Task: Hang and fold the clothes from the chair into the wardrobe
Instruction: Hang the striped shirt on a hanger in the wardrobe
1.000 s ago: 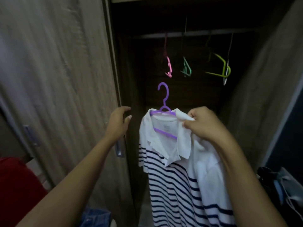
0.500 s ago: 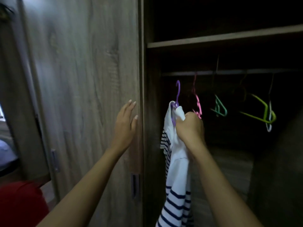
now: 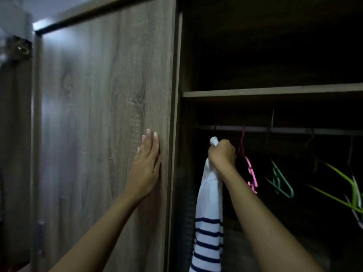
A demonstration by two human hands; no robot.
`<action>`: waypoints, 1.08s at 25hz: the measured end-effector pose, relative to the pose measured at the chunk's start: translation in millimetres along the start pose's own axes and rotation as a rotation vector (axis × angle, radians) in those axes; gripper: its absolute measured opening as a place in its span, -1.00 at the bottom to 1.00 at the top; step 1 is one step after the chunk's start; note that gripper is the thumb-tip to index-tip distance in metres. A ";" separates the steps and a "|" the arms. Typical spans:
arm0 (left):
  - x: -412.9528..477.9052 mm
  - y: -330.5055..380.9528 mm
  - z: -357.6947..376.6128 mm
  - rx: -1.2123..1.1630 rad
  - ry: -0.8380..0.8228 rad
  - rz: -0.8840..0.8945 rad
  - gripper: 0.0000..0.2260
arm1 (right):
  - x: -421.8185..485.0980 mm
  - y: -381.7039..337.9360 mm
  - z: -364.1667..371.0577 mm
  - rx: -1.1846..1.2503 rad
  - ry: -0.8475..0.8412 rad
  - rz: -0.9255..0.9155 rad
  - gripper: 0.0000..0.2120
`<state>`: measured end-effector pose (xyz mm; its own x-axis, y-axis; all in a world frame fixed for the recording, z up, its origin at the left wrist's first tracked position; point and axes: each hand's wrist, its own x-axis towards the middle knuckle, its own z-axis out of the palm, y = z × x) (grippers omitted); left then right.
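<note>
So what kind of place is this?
Probably a bedroom, right at an open wooden wardrobe. Inside is a metal hanging rail with an empty pink plastic hanger, and the right hand lifts a white navy-striped shirt toward it.

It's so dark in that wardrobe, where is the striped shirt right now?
The striped shirt hangs from the right hand just under the rail, at the left end of the open wardrobe, beside the pink hanger.

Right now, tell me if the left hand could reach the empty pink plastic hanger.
Probably not directly: the left hand lies flat on the wooden wardrobe door, and the right hand with the striped shirt stands before the pink hanger.
</note>
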<state>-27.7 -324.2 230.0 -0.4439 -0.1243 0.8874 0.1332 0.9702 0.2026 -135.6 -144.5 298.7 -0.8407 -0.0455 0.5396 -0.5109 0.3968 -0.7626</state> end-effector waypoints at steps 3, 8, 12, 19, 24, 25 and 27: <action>-0.8 -5.8 3.4 0.030 -0.003 0.024 -0.47 | 18.0 -0.1 9.1 -0.002 -0.003 0.034 -0.73; -0.9 -10.1 5.9 0.032 0.002 0.025 -0.46 | 29.7 3.8 23.6 -0.074 -0.034 0.060 -0.76; -1.0 -10.2 7.4 0.030 0.000 0.021 -0.46 | 25.6 11.7 33.3 -0.072 -0.057 0.068 -0.77; 0.2 -10.0 3.7 0.022 -0.018 0.007 -0.44 | 9.3 21.8 33.3 -0.115 -0.104 0.013 -0.77; -6.3 -1.1 -10.2 -0.042 -0.086 -0.038 -0.42 | -16.7 24.1 24.1 -0.236 -0.112 -0.064 -0.65; -11.9 1.4 -15.3 -0.058 -0.097 -0.050 -0.41 | -29.3 22.7 20.9 -0.253 -0.066 -0.090 -0.64; -27.6 6.4 -26.1 -0.094 -0.090 -0.070 -0.42 | -60.6 19.2 15.7 -0.263 0.065 -0.175 -0.63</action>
<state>8.5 -319.9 217.6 -0.5324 -0.1680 0.8296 0.1796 0.9353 0.3047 -97.3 -148.5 245.7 -0.7262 -0.0785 0.6830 -0.5760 0.6118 -0.5422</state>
